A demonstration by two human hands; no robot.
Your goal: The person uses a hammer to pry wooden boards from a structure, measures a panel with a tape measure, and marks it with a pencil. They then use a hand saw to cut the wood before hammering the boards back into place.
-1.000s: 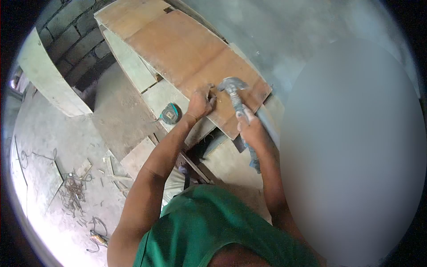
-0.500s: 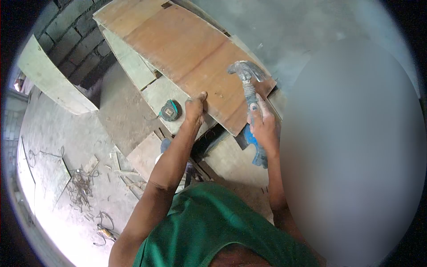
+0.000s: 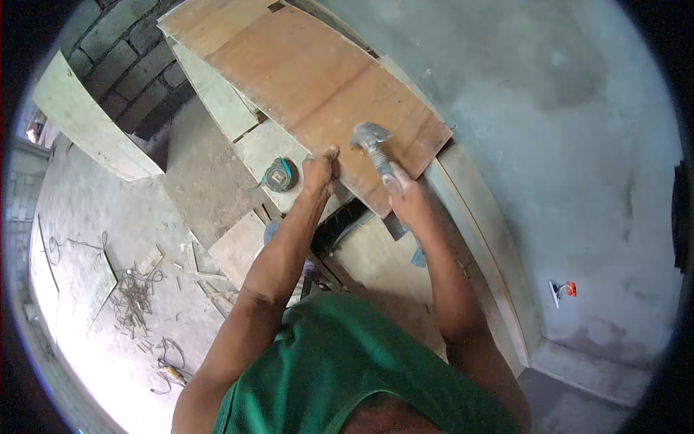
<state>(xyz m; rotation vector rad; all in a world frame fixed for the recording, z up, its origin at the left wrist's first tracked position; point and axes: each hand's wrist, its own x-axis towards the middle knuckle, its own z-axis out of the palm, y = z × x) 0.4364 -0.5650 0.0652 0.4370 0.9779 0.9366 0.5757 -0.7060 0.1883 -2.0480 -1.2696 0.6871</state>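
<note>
My left hand (image 3: 318, 176) grips the near edge of a brown plywood sheet (image 3: 289, 72), its thumb laid on the top face. Wrapped round the handle of a claw hammer (image 3: 372, 141) is my right hand (image 3: 407, 199). The hammer's head, slightly blurred, is over the sheet near its right end, close to a small mark on the wood. A dark tape measure (image 3: 279, 176) with teal trim sits on a pale board just left of my left hand. Below my right wrist, a blue tool part (image 3: 418, 257) shows, mostly hidden by the forearm.
A pale panel (image 3: 94, 119) leans at the left by a block wall (image 3: 137, 58). Wood scraps and a heap of thin offcuts (image 3: 132, 300) lie on the floor, with a corded tool (image 3: 171, 374) nearby. A grey wall (image 3: 578, 181) rises on the right.
My right hand has brought the hammer down and to the left, its head now lower over the sheet. My left hand stays on the edge. The blurred patch at right is gone.
</note>
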